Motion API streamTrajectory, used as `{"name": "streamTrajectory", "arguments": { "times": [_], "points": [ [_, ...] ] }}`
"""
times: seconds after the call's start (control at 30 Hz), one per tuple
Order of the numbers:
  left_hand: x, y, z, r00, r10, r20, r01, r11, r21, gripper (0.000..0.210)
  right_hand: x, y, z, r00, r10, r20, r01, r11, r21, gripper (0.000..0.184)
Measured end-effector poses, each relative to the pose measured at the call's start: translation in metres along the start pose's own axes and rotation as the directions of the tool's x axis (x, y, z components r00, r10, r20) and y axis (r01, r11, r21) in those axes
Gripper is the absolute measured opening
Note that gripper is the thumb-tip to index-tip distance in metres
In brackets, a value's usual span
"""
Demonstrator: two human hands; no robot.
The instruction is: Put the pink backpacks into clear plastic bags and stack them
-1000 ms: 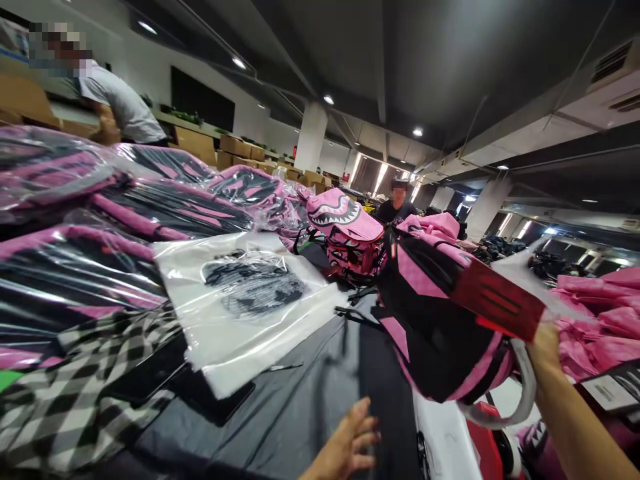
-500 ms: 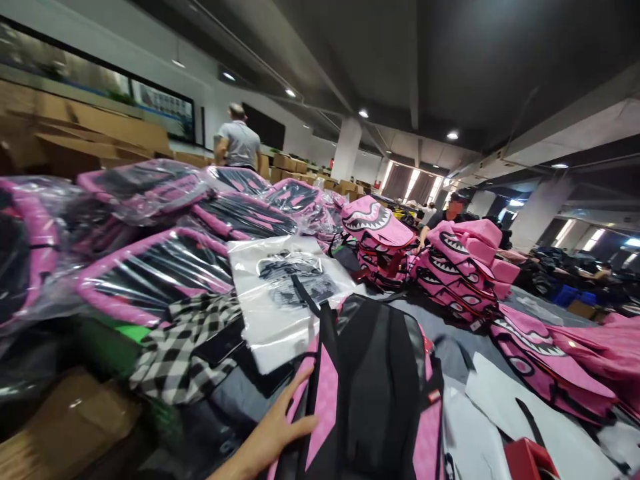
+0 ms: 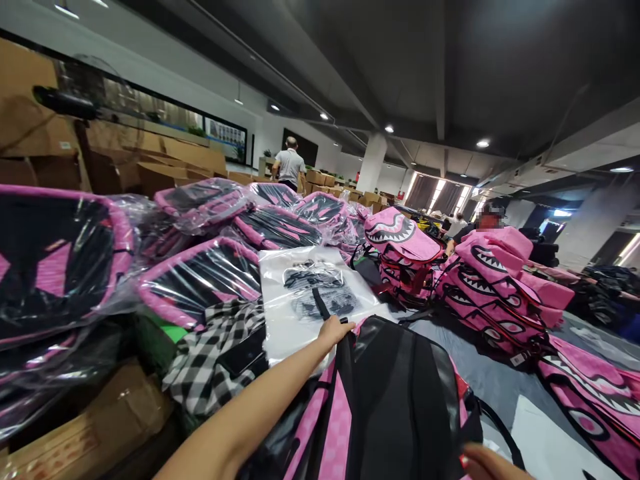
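A black and pink backpack (image 3: 400, 393) lies in front of me with its padded back panel up. At its top left corner, my left hand (image 3: 335, 330) is closed on the black shoulder strap. My right hand (image 3: 490, 463) shows only partly at the bottom edge, beside the backpack's lower right side; its fingers are blurred and mostly cut off. Just beyond the backpack lies a stack of clear plastic bags (image 3: 320, 293) with dark print. A black and white checked cloth (image 3: 215, 353) is to the left, with a dark phone-like object (image 3: 245, 350) on it.
Plastic-wrapped backpacks (image 3: 205, 273) are heaped on the left, above a cardboard box (image 3: 100, 427). Pink shark-face backpacks (image 3: 490, 293) are stacked at right on the grey table (image 3: 480, 360). A fan (image 3: 75, 107) stands far left. One person (image 3: 289, 163) is behind, another (image 3: 483, 220) beyond the stacks.
My left hand has moved from the backpack's left side up to its top left strap. My right hand has come into view at the bottom right. The view has turned left.
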State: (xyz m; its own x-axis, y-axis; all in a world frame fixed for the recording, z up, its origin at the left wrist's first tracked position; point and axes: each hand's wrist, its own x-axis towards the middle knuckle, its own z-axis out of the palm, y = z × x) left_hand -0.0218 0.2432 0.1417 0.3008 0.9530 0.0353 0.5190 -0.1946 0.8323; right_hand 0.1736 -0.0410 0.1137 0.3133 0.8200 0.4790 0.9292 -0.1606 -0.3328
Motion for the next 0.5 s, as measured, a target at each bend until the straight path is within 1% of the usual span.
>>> {"name": "streamTrajectory", "arguments": {
  "times": [0.03,0.07,0.1,0.13,0.17,0.2,0.23,0.27,0.3,0.33,0.37,0.4,0.43,0.5],
  "points": [
    [0.002,0.007,-0.001,0.999,0.026,-0.020,-0.025,0.999,0.023,0.023,0.003,-0.007,-0.001,0.994,-0.066,0.087,0.063,0.997,0.036,0.016],
    [0.001,0.013,-0.004,0.997,0.070,-0.034,-0.069,0.997,0.041,0.019,0.012,-0.016,0.001,0.975,-0.146,0.169,0.134,0.988,0.080,0.019],
    [-0.004,0.018,-0.007,0.991,0.132,-0.038,-0.130,0.990,0.051,0.016,0.027,-0.027,0.005,0.949,-0.222,0.224,0.199,0.973,0.119,0.029],
    [-0.011,0.022,-0.009,0.979,0.203,-0.030,-0.201,0.978,0.053,0.015,0.046,-0.038,0.012,0.928,-0.281,0.243,0.252,0.957,0.142,0.041],
    [-0.020,0.024,-0.011,0.962,0.274,-0.012,-0.273,0.961,0.050,0.015,0.070,-0.049,0.022,0.924,-0.314,0.218,0.290,0.947,0.136,0.055],
    [-0.029,0.026,-0.013,0.942,0.335,0.011,-0.335,0.941,0.043,0.016,0.095,-0.059,0.034,0.927,-0.331,0.175,0.316,0.943,0.107,0.063],
    [-0.038,0.026,-0.013,0.919,0.392,0.030,-0.393,0.919,0.032,0.015,0.120,-0.067,0.047,0.921,-0.358,0.152,0.350,0.934,0.076,0.068],
    [-0.046,0.024,-0.014,0.892,0.451,0.040,-0.452,0.892,0.015,0.015,0.143,-0.074,0.059,0.899,-0.411,0.149,0.408,0.911,0.056,0.066],
    [-0.051,0.021,-0.015,0.858,0.512,0.046,-0.512,0.859,-0.010,0.015,0.163,-0.079,0.069,0.864,-0.478,0.160,0.476,0.878,0.053,0.058],
    [-0.053,0.017,-0.016,0.823,0.566,0.051,-0.564,0.824,-0.047,0.016,0.178,-0.081,0.077,0.823,-0.540,0.176,0.538,0.840,0.060,0.048],
    [-0.052,0.013,-0.018,0.803,0.593,0.053,-0.587,0.804,-0.096,0.016,0.188,-0.082,0.082,0.786,-0.589,0.189,0.587,0.806,0.074,0.034],
    [-0.049,0.008,-0.020,0.806,0.590,0.052,-0.578,0.802,-0.148,0.017,0.191,-0.081,0.084,0.764,-0.617,0.191,0.613,0.786,0.084,0.022],
    [-0.044,0.004,-0.022,0.829,0.557,0.051,-0.539,0.820,-0.195,0.020,0.189,-0.080,0.084,0.764,-0.620,0.182,0.615,0.784,0.085,0.015],
    [-0.031,-0.001,-0.022,0.898,0.437,0.055,-0.410,0.875,-0.258,0.029,0.169,-0.077,0.085,0.796,-0.587,0.147,0.586,0.808,0.059,0.012]
  ]
}}
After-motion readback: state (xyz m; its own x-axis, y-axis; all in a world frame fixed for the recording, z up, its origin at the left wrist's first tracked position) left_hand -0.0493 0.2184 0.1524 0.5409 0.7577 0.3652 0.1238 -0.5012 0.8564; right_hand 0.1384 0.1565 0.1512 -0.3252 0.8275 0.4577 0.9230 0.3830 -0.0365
